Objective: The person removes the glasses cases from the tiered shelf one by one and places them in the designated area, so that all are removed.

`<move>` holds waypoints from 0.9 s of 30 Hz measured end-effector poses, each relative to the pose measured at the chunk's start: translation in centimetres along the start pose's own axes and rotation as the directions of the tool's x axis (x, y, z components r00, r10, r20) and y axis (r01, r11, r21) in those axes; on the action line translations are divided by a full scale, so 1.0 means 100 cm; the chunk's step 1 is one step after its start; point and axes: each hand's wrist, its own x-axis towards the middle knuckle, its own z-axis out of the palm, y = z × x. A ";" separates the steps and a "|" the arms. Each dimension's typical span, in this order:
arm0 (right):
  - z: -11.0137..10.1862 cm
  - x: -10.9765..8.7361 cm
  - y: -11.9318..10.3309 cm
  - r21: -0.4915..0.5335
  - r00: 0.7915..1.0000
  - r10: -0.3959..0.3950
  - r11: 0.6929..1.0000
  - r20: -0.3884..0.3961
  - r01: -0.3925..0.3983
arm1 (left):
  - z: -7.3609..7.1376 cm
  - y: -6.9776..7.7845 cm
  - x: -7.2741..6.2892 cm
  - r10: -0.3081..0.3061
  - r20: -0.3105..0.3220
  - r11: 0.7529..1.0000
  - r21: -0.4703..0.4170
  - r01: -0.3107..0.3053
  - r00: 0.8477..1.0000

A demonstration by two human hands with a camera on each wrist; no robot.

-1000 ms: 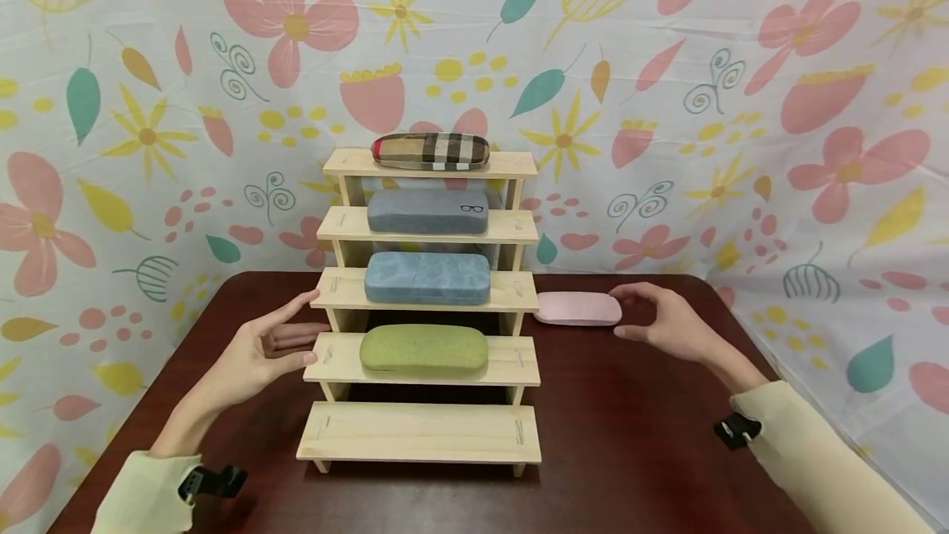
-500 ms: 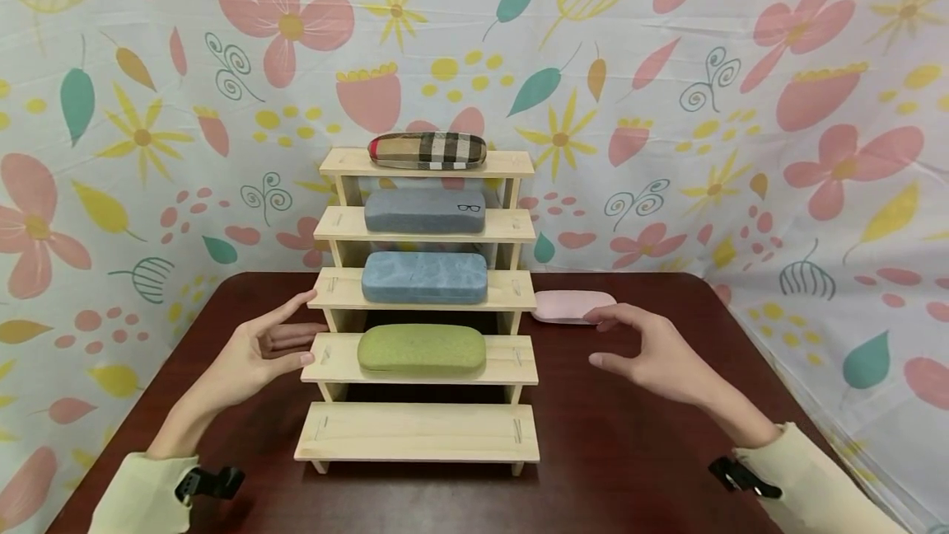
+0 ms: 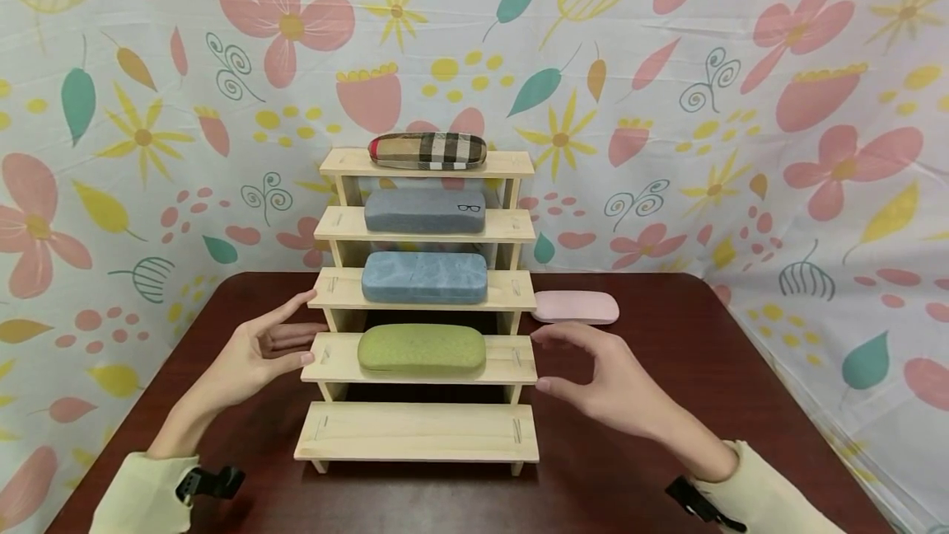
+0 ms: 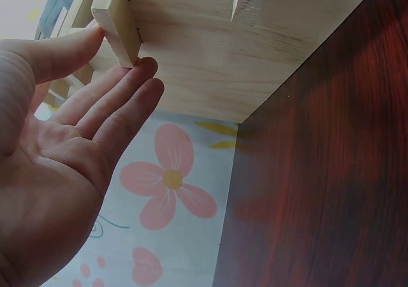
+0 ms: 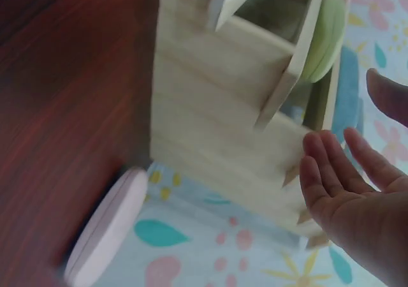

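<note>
Wooden stand (image 3: 343, 291): pale, w/ visible grain, five stepped tiers. Green case (image 3: 422, 349): rounded, elongated, lengthwise on 2nd tier (image 3: 511, 357) from bottom; lies R of L grip (image 3: 250, 355) and L of R grip (image 3: 621, 375), approx. level w/ both, apart from both. L grip: fingers extended, unclenched, index tip at L end of 3rd tier (image 3: 511, 288), thumb at L end of 2nd. R grip: released, holding nothing, thumb and index parted in a loose curve just beside 2nd tier's R end; contact unclear. Pink case (image 3: 576, 306): smooth, slim, w/ rounded ends, on bench (image 3: 593, 468) just beyond R grip, next to stand's R side. Higher up, betw. the grips: blue case (image 3: 425, 278), mottled, on 3rd tier; grey-blue case (image 3: 425, 211) w/ glasses mark, 4th; plaid case (image 3: 427, 151), top. Bottom tier (image 3: 415, 435) is below both grips, front edge nearest viewer. Open bench runs R of R grip to side edge, likewise L of L grip; patterned cloth (image 3: 638, 23) rises beyond both.
</note>
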 end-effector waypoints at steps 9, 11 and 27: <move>0.023 0.016 -0.011 0.061 0.997 -0.064 0.996 0.032 0.062 | 0.000 0.000 0.000 0.014 0.001 1.000 -0.007 -0.014 1.000; 0.028 0.019 -0.012 0.076 0.997 -0.067 0.995 0.049 0.063 | 0.000 0.000 0.000 0.010 0.001 1.000 -0.008 -0.010 1.000; 0.056 0.051 -0.016 0.116 0.990 -0.090 0.990 0.105 0.078 | 0.000 -0.001 0.000 0.011 0.005 1.000 -0.014 -0.011 1.000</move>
